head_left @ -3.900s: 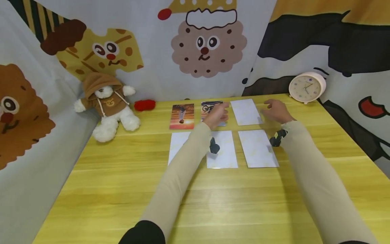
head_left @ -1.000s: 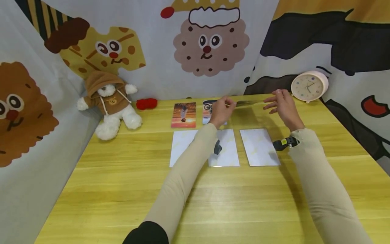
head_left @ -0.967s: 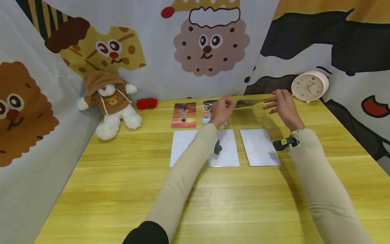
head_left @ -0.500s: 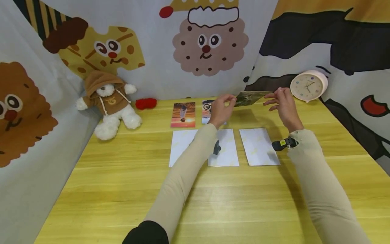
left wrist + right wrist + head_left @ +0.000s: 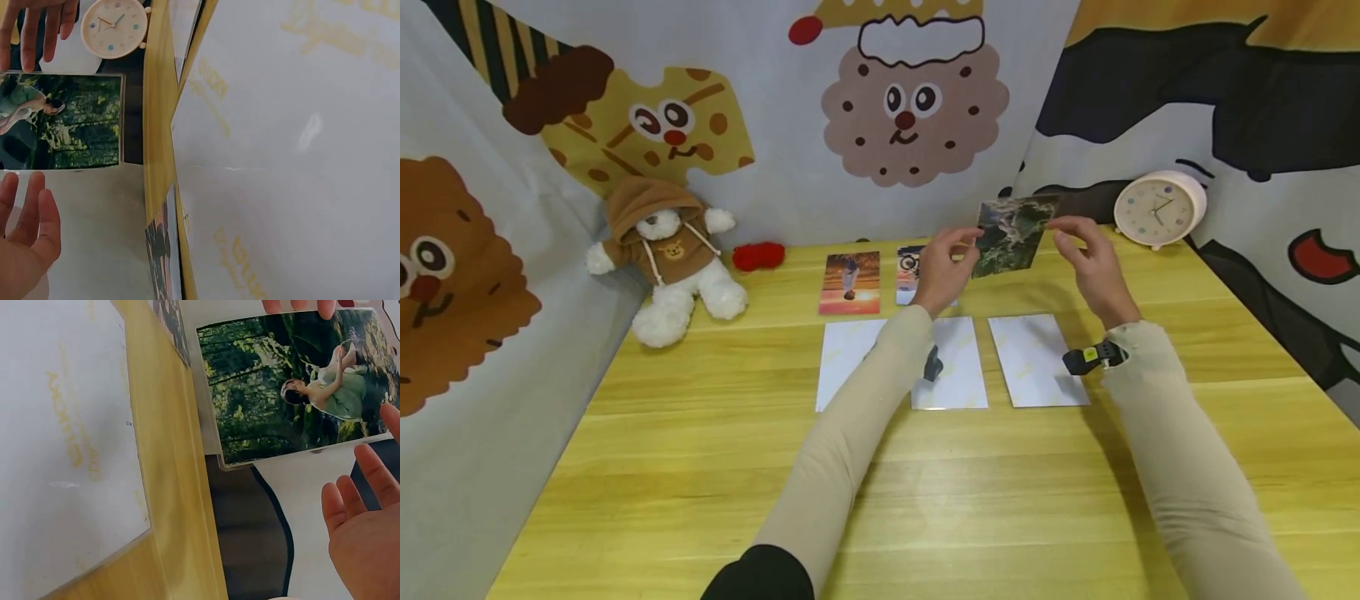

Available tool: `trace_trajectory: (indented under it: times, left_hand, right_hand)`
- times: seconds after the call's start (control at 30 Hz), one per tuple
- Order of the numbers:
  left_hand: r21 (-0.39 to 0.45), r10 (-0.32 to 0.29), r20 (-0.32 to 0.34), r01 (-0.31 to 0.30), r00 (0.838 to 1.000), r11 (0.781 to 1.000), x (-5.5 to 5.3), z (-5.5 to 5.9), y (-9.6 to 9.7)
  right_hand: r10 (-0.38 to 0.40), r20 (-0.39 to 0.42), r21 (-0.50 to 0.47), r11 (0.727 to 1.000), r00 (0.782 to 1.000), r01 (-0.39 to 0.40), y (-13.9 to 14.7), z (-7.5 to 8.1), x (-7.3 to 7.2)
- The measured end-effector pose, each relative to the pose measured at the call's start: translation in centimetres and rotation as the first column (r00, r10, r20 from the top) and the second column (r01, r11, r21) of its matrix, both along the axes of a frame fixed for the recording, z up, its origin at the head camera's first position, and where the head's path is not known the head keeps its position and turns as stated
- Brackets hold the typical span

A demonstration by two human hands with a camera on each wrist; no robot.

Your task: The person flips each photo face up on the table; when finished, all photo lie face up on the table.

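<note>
A: What just changed?
B: The shiny, rectangular photo card with the green forest picture (image 5: 1015, 236) has tipped up — now its picture side is easy to see.
A: Where is it?
B: In the air, by the back of the yellow wooden table (image 5: 895, 500).
A: And the hands?
B: The left hand (image 5: 942, 273) pinches one side. The right hand (image 5: 1097, 273) touches the other — nobody can tell if it pinches too. So the picture shows, but the card isn't down.
</note>
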State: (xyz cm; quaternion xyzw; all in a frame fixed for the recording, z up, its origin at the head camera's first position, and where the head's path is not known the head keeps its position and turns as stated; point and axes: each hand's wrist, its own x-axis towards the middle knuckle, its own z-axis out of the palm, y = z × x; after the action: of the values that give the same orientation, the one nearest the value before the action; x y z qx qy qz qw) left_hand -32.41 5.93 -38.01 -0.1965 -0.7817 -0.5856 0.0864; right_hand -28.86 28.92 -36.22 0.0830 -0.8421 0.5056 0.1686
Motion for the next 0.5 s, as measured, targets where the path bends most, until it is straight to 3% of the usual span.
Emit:
trace_trajectory:
  times: [0.27, 0.5]
  left_hand:
    - [-0.009, 0.026, 0.030, -0.025, 0.999, 1.000, -0.26, 0.17, -0.33]
    - [-0.031, 0.043, 0.116, -0.040, 0.992, 0.999, -0.42, -0.50, -0.34]
  right_hand:
    - [0.003, 0.076, 0.091, 0.996, 0.997, -0.010, -0.46, -0.08, -0.46]
    - [0.020, 0.130, 0.118, 0.992, 0.991, -0.035, -0.23, -0.55, -0.99]
